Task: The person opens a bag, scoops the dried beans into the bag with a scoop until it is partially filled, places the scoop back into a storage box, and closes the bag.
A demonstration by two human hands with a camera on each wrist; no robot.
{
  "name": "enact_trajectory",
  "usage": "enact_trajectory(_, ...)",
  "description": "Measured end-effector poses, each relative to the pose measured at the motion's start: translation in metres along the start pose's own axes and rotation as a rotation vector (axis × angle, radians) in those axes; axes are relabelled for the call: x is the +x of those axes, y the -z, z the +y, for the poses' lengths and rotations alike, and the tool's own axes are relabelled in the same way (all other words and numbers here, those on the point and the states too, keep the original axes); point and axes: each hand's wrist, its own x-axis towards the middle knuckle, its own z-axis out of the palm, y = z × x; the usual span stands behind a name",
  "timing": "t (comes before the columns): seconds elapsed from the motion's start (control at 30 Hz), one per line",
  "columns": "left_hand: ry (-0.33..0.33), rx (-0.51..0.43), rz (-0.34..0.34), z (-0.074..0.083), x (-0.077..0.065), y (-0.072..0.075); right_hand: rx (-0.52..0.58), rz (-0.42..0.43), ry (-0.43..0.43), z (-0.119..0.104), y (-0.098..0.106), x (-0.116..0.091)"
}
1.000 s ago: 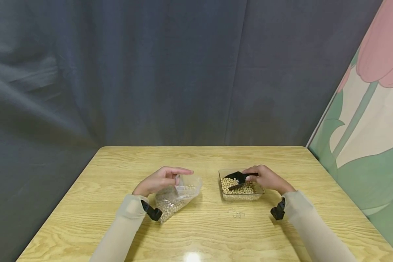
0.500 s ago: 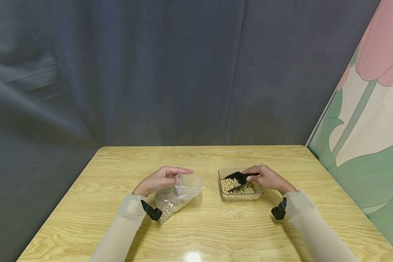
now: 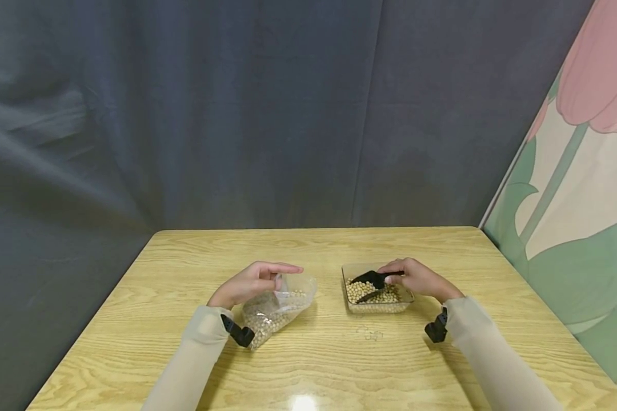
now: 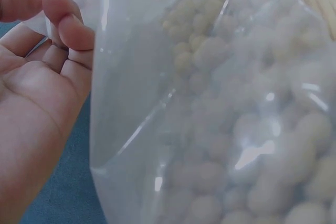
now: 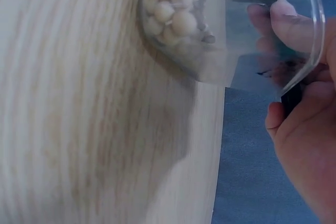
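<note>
My left hand (image 3: 249, 283) pinches the top edge of a clear plastic bag (image 3: 275, 314) between thumb and fingers, its index finger stretched out over the mouth. Round pale soybeans fill the bag's lower part, seen through the film in the left wrist view. To the right, my right hand (image 3: 416, 278) grips the handle of a black scoop (image 3: 374, 277), whose blade rests among the soybeans (image 3: 361, 289) in a clear rectangular container (image 3: 380, 309). In the right wrist view the fingers (image 5: 296, 30) show through the container's wall, curled about the black handle.
Small clear loops (image 3: 370, 333) lie on the wooden table (image 3: 313, 365) in front of the container. A dark curtain (image 3: 267, 114) hangs behind the table, and a flower-patterned wall covering (image 3: 571, 217) stands to the right. Each wrist carries a small black camera.
</note>
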Motion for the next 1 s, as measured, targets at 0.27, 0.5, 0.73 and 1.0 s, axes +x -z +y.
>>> enact_trajectory(0.27, -0.019, -0.004, -0.013, -0.0004, 0.0004, 0.0001, 0.024, 0.015, 0.007, -0.0022, -0.0024, 0.0009)
enact_trajectory(0.5, -0.021, 0.003, -0.013, -0.0007, 0.0003, 0.0, 0.019, -0.015, 0.005, -0.0036, -0.0031, 0.0035)
enact_trajectory(0.73, -0.011, -0.007, -0.002, 0.0, 0.0005, -0.0016, 0.027, -0.034, -0.02, -0.0054, -0.0021, 0.0047)
enact_trajectory(1.0, -0.009, -0.002, -0.001, -0.0003, 0.0005, -0.0018, 0.038, -0.008, -0.021, -0.0046, -0.0042, 0.0039)
